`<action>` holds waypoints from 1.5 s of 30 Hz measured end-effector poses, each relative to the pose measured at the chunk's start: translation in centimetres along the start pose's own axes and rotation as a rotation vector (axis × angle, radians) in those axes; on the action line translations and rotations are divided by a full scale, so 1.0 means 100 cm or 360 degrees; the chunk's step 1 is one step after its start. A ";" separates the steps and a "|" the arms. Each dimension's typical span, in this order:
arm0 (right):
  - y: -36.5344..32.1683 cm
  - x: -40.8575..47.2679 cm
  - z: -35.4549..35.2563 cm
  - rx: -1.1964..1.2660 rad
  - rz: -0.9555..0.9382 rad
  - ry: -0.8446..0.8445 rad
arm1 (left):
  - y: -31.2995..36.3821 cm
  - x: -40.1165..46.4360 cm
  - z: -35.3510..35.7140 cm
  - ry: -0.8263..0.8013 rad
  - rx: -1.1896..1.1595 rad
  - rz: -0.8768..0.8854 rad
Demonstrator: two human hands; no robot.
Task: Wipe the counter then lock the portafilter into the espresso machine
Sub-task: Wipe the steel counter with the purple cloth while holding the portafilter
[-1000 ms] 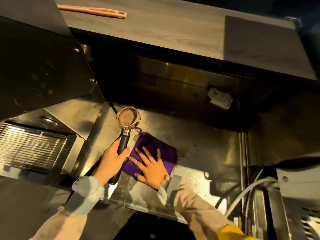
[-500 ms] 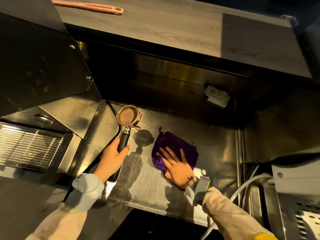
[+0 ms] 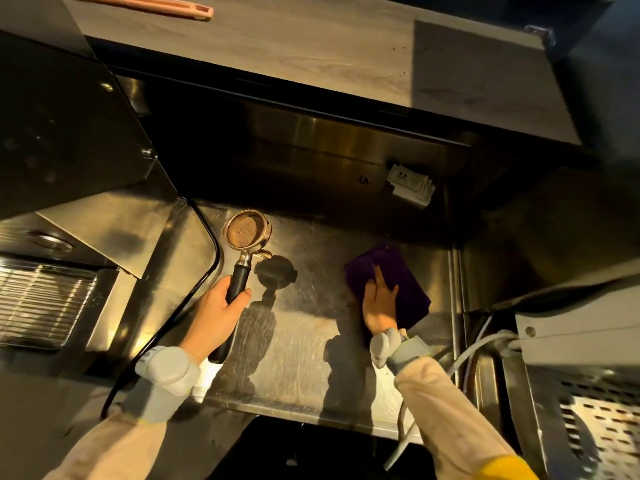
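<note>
My left hand [image 3: 216, 315] grips the black handle of a portafilter [image 3: 246, 237], whose metal basket holds brown coffee grounds and hovers just above the steel counter [image 3: 301, 358]. My right hand [image 3: 379, 303] presses flat, fingers together, on a purple cloth [image 3: 398, 282] at the counter's right side, near the raised edge. The espresso machine [image 3: 62, 140] is the dark body at the left, with its wire drip grate [image 3: 41, 303] below.
A black cable [image 3: 194, 292] curves along the counter's left edge. A stack of white paper slips [image 3: 410, 184] is fixed to the steel back wall. White hoses [image 3: 474, 351] and a perforated metal panel [image 3: 602, 434] lie at the right. A pink tool [image 3: 156, 6] rests on the wooden shelf above.
My right hand has slid the purple cloth across the counter from beside the portafilter to the right side. My left hand has kept the portafilter in about the same place.
</note>
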State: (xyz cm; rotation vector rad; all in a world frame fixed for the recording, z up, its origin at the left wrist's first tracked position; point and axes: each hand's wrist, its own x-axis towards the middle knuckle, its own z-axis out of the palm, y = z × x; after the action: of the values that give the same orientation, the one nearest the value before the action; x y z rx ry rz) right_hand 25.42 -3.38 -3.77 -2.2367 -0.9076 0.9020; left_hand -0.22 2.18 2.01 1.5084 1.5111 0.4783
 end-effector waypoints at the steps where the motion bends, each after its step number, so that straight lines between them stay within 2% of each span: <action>1: -0.001 -0.002 0.002 -0.0011 -0.0082 -0.0066 | 0.002 0.000 0.001 -0.0004 -0.0007 0.0000; 3: 0.006 -0.006 0.000 -0.0245 -0.0422 -0.0262 | 0.004 0.000 0.002 -0.0007 -0.0020 0.0006; 5: 0.025 -0.006 -0.008 -0.0771 -0.0663 -0.0419 | 0.004 -0.001 0.001 -0.0025 -0.0008 0.0015; 7: 0.042 -0.004 -0.011 -0.1176 -0.0741 -0.0388 | 0.004 -0.002 0.000 -0.0037 -0.0011 0.0022; 8: 0.044 -0.003 -0.010 -0.1244 -0.0716 -0.0343 | 0.003 -0.002 -0.001 -0.0044 -0.0010 0.0030; 12: 0.032 -0.005 0.008 -0.1187 -0.0561 -0.0261 | 0.002 -0.003 0.000 -0.0046 -0.0014 0.0046; 15: 0.030 -0.020 0.019 -0.1197 -0.0653 -0.0267 | 0.001 -0.004 0.002 -0.0036 -0.0003 0.0034; 19: 0.023 -0.064 0.042 -0.0983 -0.0722 -0.0419 | 0.003 -0.004 0.005 -0.0022 0.0046 0.0054; 21: 0.026 -0.085 0.048 -0.1178 -0.0936 -0.0410 | 0.003 -0.006 0.005 -0.0018 0.0043 0.0071; 23: 0.028 -0.088 0.045 -0.1392 -0.0985 -0.0394 | 0.003 -0.007 0.006 -0.0011 0.0047 0.0089; 26: 0.020 -0.064 0.039 -0.1434 -0.0919 -0.0344 | 0.003 -0.008 0.004 -0.0026 0.0078 0.0092; 28: 0.022 -0.036 0.033 -0.1311 -0.0837 -0.0270 | 0.005 -0.010 0.004 -0.0044 0.0061 0.0093; 32: 0.022 0.015 0.009 -0.1168 -0.0388 -0.0098 | 0.007 -0.017 0.002 -0.0027 0.0002 0.0079; 36: 0.010 0.004 0.008 -0.0857 -0.0305 -0.0189 | 0.005 -0.021 0.000 0.0033 -0.0039 0.0074; 39: 0.014 -0.036 0.025 -0.0939 -0.0643 -0.0341 | 0.005 -0.023 0.001 0.0021 -0.0036 0.0074; 41: 0.019 -0.066 0.041 -0.1249 -0.1031 -0.0404 | 0.004 -0.023 0.002 -0.0001 -0.0004 0.0079; 43: 0.020 -0.082 0.052 -0.1512 -0.1151 -0.0379 | 0.003 -0.023 0.003 -0.0009 0.0041 0.0076; 45: 0.023 -0.072 0.050 -0.1562 -0.1191 -0.0255 | 0.005 -0.024 0.002 -0.0021 0.0042 0.0084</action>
State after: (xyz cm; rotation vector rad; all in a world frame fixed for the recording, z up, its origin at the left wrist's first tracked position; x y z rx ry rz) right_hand 18.59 -9.05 -5.83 -2.1679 -2.4332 0.2709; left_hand -0.21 -0.06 3.09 1.5720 1.4758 0.4799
